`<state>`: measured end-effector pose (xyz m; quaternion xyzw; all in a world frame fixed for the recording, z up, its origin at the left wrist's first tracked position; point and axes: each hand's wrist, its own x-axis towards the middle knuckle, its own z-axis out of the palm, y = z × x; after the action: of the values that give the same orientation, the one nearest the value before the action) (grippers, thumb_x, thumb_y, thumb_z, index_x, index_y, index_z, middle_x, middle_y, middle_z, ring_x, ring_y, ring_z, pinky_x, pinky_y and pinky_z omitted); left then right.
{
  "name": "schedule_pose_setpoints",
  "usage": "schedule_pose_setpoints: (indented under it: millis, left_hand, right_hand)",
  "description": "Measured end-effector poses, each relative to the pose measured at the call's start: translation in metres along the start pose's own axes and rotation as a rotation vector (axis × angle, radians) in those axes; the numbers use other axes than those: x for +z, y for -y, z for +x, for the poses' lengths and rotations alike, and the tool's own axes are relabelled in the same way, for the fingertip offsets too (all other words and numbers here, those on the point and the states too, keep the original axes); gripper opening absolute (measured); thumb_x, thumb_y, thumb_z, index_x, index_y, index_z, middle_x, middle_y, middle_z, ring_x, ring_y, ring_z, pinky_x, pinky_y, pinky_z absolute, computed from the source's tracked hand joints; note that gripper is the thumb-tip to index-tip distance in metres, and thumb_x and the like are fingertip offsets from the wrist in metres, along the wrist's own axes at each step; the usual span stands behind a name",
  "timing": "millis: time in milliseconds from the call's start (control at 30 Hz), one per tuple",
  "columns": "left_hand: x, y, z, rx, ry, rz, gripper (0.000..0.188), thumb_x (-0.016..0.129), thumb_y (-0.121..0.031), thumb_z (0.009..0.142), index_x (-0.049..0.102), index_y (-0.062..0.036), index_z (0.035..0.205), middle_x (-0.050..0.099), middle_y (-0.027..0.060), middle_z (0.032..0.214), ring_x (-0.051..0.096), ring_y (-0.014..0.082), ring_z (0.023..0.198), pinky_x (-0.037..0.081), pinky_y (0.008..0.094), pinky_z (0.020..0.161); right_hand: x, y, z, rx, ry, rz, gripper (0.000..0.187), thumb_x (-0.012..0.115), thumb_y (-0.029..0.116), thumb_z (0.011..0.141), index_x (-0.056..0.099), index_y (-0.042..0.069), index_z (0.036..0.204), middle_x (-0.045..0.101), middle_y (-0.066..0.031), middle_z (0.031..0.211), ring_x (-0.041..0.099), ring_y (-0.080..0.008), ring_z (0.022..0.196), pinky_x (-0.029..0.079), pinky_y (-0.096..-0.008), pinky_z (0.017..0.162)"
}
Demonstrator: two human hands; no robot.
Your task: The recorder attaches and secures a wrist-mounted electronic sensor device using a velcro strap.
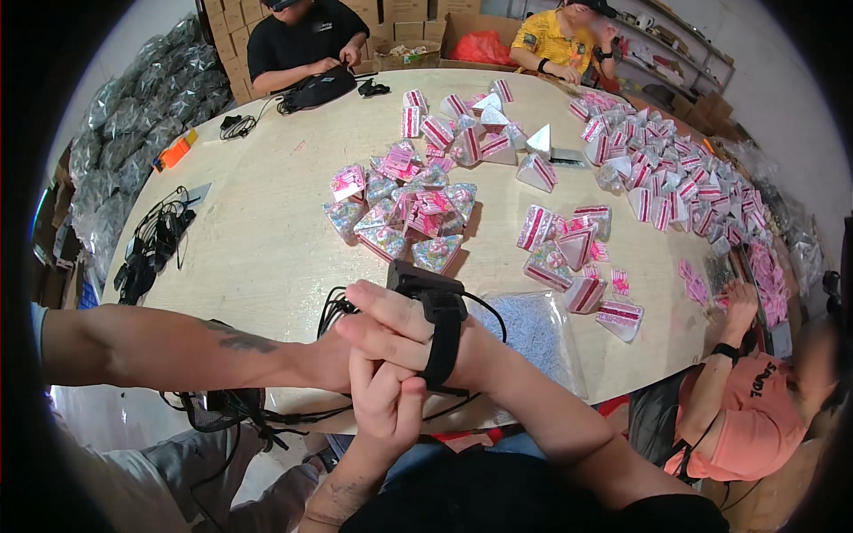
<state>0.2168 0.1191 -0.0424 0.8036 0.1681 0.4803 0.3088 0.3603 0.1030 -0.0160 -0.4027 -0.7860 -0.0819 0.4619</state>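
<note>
My right hand (388, 313) reaches in from the right with its visible fingers stretched out. A black wrist strap (444, 342) with a small dark box (418, 280) is around that wrist. My left hand (386, 404) comes up from below, fingers curled, against the right hand and close to the strap; what it holds, if anything, is hidden. Another person's tattooed forearm (222, 346) comes from the left to my hands, its fingers hidden behind them. Just beyond lies a cluster of cake-slice-shaped pieces (382, 238) with sprinkled tops and pink cards.
A clear bag (533, 333) of small pale-blue bits lies right of my wrist. More cake-slice pieces (662, 178) are heaped at the right. Cables (155, 244) and an orange tool (176, 151) lie left. Co-workers sit around the table (249, 204); one hand (737, 306) works at right.
</note>
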Motion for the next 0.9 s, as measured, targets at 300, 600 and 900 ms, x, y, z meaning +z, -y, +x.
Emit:
schedule_pose_setpoints:
  millis: [300, 600, 900]
  left_hand:
    - [0.002, -0.020, 0.009, 0.036, 0.045, 0.083, 0.025, 0.052, -0.022, 0.094, 0.056, 0.0015, 0.101, 0.045, 0.0154, 0.107, 0.049, 0.0266, 0.097, 0.041, 0.0374, 0.087]
    - [0.021, -0.021, 0.014, -0.119, 0.115, -0.212, 0.060, 0.070, -0.009, 0.077, 0.042, 0.0010, 0.129, 0.046, 0.0178, 0.117, 0.050, 0.0283, 0.100, 0.043, 0.0358, 0.084]
    - [0.026, -0.038, 0.029, -0.230, 0.375, -0.373, 0.031, 0.072, -0.023, 0.081, 0.058, -0.0006, 0.097, 0.056, 0.0109, 0.080, 0.055, 0.0209, 0.068, 0.045, 0.0298, 0.062]
  right_hand:
    - [-0.026, -0.001, 0.004, -0.046, -0.023, -0.086, 0.041, 0.061, 0.012, 0.084, 0.054, 0.003, 0.124, 0.052, -0.0190, 0.130, 0.052, -0.0340, 0.122, 0.048, -0.0415, 0.092]
    - [-0.059, -0.026, -0.025, 0.327, -0.812, 1.563, 0.035, 0.056, 0.023, 0.095, 0.054, 0.006, 0.126, 0.059, -0.0055, 0.100, 0.059, -0.0085, 0.079, 0.048, -0.0219, 0.064]
    - [-0.048, -0.015, -0.018, -0.014, -0.581, 2.688, 0.024, 0.055, 0.022, 0.094, 0.067, 0.005, 0.105, 0.059, -0.0070, 0.081, 0.064, -0.0138, 0.065, 0.046, -0.0259, 0.059]
